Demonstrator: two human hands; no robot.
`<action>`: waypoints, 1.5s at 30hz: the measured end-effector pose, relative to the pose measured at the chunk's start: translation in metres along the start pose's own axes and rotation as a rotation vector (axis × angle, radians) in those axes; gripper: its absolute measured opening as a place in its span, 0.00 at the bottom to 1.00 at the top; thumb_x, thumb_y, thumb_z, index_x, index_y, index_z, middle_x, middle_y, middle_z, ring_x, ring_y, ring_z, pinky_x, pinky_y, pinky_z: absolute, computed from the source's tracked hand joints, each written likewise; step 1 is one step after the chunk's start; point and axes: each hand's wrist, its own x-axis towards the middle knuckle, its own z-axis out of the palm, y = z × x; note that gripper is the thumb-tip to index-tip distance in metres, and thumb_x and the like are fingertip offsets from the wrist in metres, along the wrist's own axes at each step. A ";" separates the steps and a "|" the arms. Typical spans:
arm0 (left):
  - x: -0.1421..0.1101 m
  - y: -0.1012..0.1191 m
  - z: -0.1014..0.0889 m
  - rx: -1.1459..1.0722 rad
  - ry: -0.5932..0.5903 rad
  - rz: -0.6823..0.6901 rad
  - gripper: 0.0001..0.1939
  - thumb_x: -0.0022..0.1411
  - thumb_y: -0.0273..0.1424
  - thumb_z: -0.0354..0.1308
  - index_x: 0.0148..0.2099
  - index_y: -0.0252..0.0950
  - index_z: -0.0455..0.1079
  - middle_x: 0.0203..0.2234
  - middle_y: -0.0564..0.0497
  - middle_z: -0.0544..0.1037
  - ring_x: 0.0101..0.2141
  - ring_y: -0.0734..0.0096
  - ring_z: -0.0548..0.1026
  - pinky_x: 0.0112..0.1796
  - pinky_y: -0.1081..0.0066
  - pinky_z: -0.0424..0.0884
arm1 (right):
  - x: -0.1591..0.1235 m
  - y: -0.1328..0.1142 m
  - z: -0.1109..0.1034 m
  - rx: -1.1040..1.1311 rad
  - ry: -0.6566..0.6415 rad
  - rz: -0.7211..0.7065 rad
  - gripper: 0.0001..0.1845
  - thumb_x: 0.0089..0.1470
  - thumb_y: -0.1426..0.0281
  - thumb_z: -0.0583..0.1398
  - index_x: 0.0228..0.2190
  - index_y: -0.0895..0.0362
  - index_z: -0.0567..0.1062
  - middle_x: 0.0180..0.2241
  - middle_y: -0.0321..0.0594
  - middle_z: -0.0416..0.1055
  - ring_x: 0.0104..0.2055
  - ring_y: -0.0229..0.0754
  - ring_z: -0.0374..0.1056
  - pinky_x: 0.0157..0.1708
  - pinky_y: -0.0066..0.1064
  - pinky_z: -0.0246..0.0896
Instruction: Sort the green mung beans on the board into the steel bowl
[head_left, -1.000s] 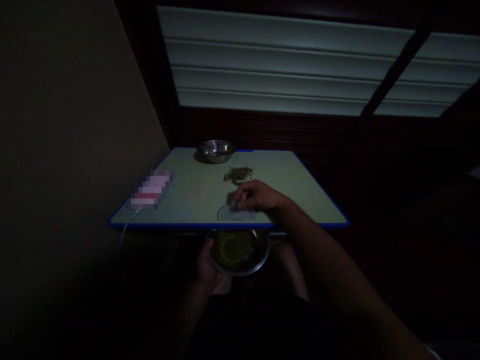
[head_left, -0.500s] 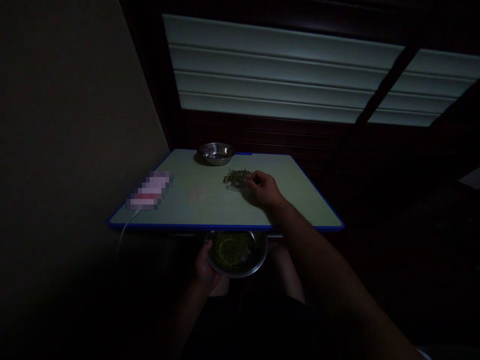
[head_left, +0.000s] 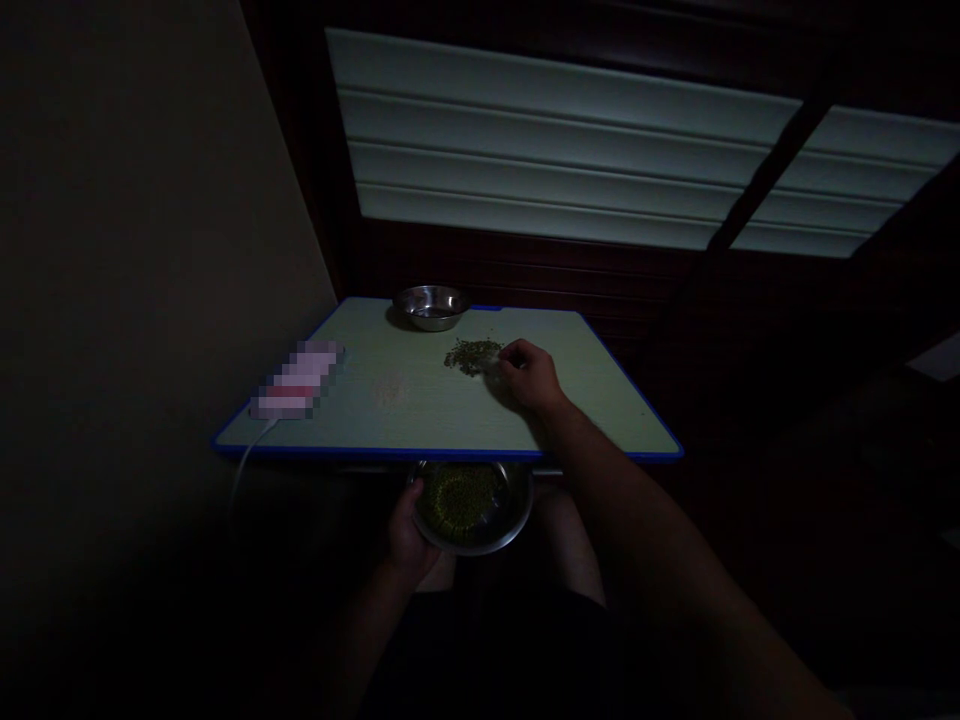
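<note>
My left hand [head_left: 411, 535] grips the left rim of a steel bowl [head_left: 480, 548], thumb on the inside. The bowl sits just below the table's front edge and holds many small green beans [head_left: 457, 500]. My right hand [head_left: 531, 374] is over the table, thumb and fingers pinched on a small see-through piece [head_left: 491, 363] whose kind is hard to make out. That piece meets the right side of a spread of small green beans [head_left: 470, 354] on the tabletop.
A second steel bowl [head_left: 432, 308] stands at the back of the light green, blue-edged table [head_left: 600, 410]. At the left lies a blurred-out phone-like object [head_left: 298, 380] with a white cable [head_left: 244, 465]. A pale patch [head_left: 388, 392] marks the tabletop. A wall rises at the left.
The see-through piece lay flat across the front of the beans and now shows less, closer to my right fingers. The left hand and its bowl have barely moved.
</note>
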 end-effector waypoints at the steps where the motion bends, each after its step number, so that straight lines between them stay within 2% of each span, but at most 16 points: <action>1: 0.000 0.000 0.000 0.002 -0.003 0.001 0.13 0.53 0.34 0.58 0.39 0.33 0.77 0.34 0.44 0.82 0.45 0.51 0.77 0.50 0.54 0.69 | 0.000 0.000 0.000 -0.005 0.017 0.011 0.06 0.44 0.70 0.57 0.28 0.57 0.71 0.28 0.35 0.70 0.32 0.37 0.63 0.37 0.30 0.59; 6: -0.001 0.000 0.001 0.009 -0.016 0.006 0.13 0.54 0.35 0.58 0.39 0.33 0.77 0.34 0.44 0.82 0.44 0.52 0.77 0.49 0.54 0.69 | 0.002 -0.002 0.000 -0.007 0.015 0.035 0.08 0.45 0.69 0.57 0.29 0.57 0.74 0.29 0.37 0.72 0.33 0.39 0.65 0.39 0.31 0.61; 11: -0.001 0.001 0.001 0.030 0.008 0.006 0.12 0.55 0.34 0.57 0.38 0.34 0.77 0.34 0.45 0.83 0.42 0.54 0.78 0.49 0.55 0.70 | 0.003 0.002 0.001 -0.014 -0.019 0.056 0.10 0.47 0.68 0.59 0.32 0.57 0.77 0.36 0.42 0.76 0.39 0.43 0.69 0.46 0.35 0.61; 16: -0.001 0.000 0.000 0.007 -0.013 -0.002 0.13 0.54 0.34 0.58 0.38 0.33 0.77 0.34 0.44 0.82 0.41 0.53 0.78 0.48 0.56 0.70 | 0.004 0.007 0.002 -0.045 -0.068 -0.003 0.11 0.50 0.67 0.60 0.34 0.57 0.79 0.38 0.43 0.76 0.43 0.44 0.70 0.49 0.37 0.61; 25: 0.000 0.000 -0.002 -0.001 -0.024 -0.001 0.13 0.54 0.34 0.59 0.39 0.34 0.77 0.33 0.44 0.83 0.42 0.53 0.78 0.49 0.55 0.69 | 0.001 0.002 0.001 -0.005 -0.088 -0.004 0.10 0.49 0.69 0.60 0.33 0.57 0.79 0.37 0.42 0.77 0.41 0.43 0.71 0.47 0.35 0.62; 29: -0.003 0.001 0.002 -0.003 -0.013 0.033 0.12 0.53 0.34 0.59 0.38 0.34 0.77 0.32 0.45 0.83 0.39 0.56 0.79 0.47 0.57 0.70 | 0.000 0.000 0.002 0.063 -0.050 -0.014 0.09 0.46 0.70 0.59 0.30 0.58 0.79 0.31 0.41 0.77 0.36 0.41 0.70 0.42 0.34 0.63; 33: -0.004 0.002 0.004 -0.002 0.008 0.003 0.11 0.53 0.34 0.57 0.36 0.34 0.77 0.31 0.46 0.83 0.36 0.57 0.79 0.45 0.58 0.72 | 0.001 0.002 0.003 0.115 0.005 -0.019 0.09 0.45 0.69 0.59 0.28 0.59 0.78 0.29 0.39 0.76 0.32 0.40 0.69 0.38 0.32 0.63; 40: -0.004 0.003 0.004 0.019 -0.019 0.009 0.13 0.53 0.35 0.58 0.36 0.33 0.78 0.32 0.45 0.83 0.37 0.57 0.79 0.46 0.58 0.71 | 0.001 0.005 0.003 0.105 0.015 -0.024 0.09 0.45 0.68 0.58 0.28 0.59 0.77 0.28 0.38 0.75 0.32 0.39 0.69 0.37 0.31 0.63; 45: -0.001 0.001 0.002 0.043 0.008 0.012 0.12 0.52 0.35 0.58 0.36 0.34 0.77 0.32 0.46 0.83 0.39 0.56 0.79 0.47 0.56 0.71 | 0.000 0.003 0.004 0.112 -0.012 -0.028 0.09 0.44 0.69 0.59 0.28 0.59 0.77 0.28 0.38 0.75 0.32 0.39 0.69 0.37 0.31 0.62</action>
